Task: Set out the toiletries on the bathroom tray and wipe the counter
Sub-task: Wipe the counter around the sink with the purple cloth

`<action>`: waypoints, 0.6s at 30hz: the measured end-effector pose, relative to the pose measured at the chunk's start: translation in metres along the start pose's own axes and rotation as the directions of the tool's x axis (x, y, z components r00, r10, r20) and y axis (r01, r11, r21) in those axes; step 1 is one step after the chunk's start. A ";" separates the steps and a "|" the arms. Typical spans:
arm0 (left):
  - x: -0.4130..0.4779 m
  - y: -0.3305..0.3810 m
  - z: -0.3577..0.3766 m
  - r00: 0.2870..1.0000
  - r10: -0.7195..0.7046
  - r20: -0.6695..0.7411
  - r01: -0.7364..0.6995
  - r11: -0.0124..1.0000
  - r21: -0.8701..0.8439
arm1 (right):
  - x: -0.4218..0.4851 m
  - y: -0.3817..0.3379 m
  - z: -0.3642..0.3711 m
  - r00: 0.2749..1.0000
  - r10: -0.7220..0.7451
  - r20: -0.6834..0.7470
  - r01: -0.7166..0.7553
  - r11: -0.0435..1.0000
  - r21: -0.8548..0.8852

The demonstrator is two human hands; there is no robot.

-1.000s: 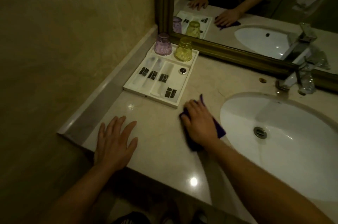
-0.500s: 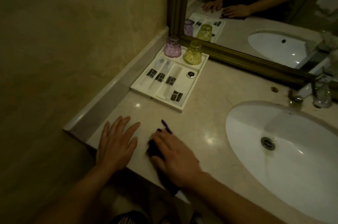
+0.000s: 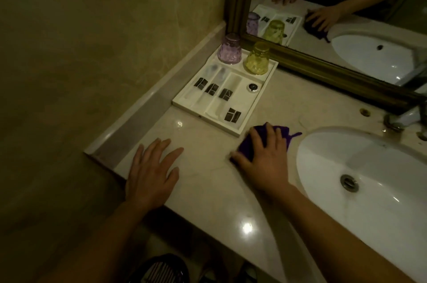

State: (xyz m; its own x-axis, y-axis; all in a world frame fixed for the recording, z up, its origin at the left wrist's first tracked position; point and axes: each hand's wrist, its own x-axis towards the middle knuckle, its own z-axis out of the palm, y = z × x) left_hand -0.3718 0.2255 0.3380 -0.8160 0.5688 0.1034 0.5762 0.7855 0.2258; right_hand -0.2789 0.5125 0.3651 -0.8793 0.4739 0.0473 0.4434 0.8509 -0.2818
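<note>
1 purple cloth (image 3: 250, 144) under right hand (image 3: 265, 164)

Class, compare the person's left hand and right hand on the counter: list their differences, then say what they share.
The left hand rests on the bare counter; the right hand presses a purple cloth. The left hand lies nearer the wall, the right hand beside the sink. The left hand's fingers are spread wide; the right hand's lie closer together. Both lie palm down.

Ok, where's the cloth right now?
Head view: the purple cloth lies under the right hand on the counter, between the tray and the sink.
</note>
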 end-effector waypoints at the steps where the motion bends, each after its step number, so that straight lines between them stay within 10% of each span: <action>1: 0.000 0.000 0.000 1.000 0.001 0.001 -0.001 1.000 -0.001 | -0.007 0.002 0.003 0.998 -0.050 0.039 0.051 0.998 -0.025; 13: -0.001 0.004 -0.005 1.000 -0.013 0.021 0.013 1.000 0.001 | -0.169 0.015 0.001 0.956 -0.277 0.094 0.278 0.961 0.002; 18: 0.001 0.012 -0.005 0.996 -0.053 0.075 0.049 0.998 0.048 | -0.131 0.042 -0.022 0.997 0.068 0.020 -0.067 0.997 -0.025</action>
State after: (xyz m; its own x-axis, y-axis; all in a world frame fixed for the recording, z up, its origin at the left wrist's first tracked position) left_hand -0.3656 0.2344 0.3454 -0.8394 0.5431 0.0188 0.5368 0.8234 0.1840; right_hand -0.1409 0.4912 0.3685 -0.8505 0.5258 0.0087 0.5059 0.8225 -0.2599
